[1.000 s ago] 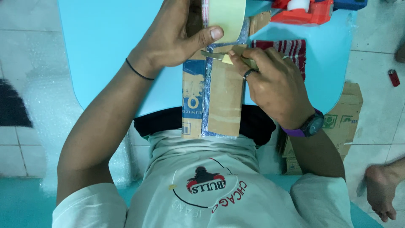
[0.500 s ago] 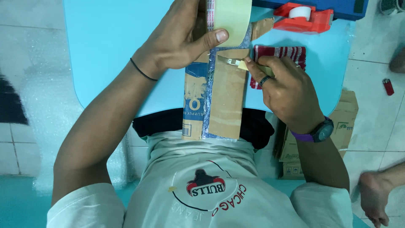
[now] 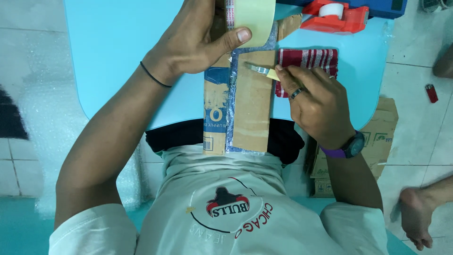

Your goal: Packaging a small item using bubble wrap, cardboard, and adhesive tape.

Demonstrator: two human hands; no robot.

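Here, the left hand (image 3: 196,40) is gripping a roll of pale tape (image 3: 252,19) at the far end of a long cardboard parcel (image 3: 240,108), with the thumb pressing across the roll. The parcel is lying on the light blue table (image 3: 118,52), and its long side is pointing straight away from the person, with the near end hanging over the table edge toward the belly. The right hand (image 3: 316,106) is sitting just to the right of the parcel, fingers pinched narrow around a small knife (image 3: 262,71). The blade is pointing left, across the parcel, and is touching the cardboard just below the roll (so the right hand is the nearer one to that spot). A red striped cloth (image 3: 311,59) is lying under the right hand, and a red tape holder (image 3: 337,16) is standing farther back.
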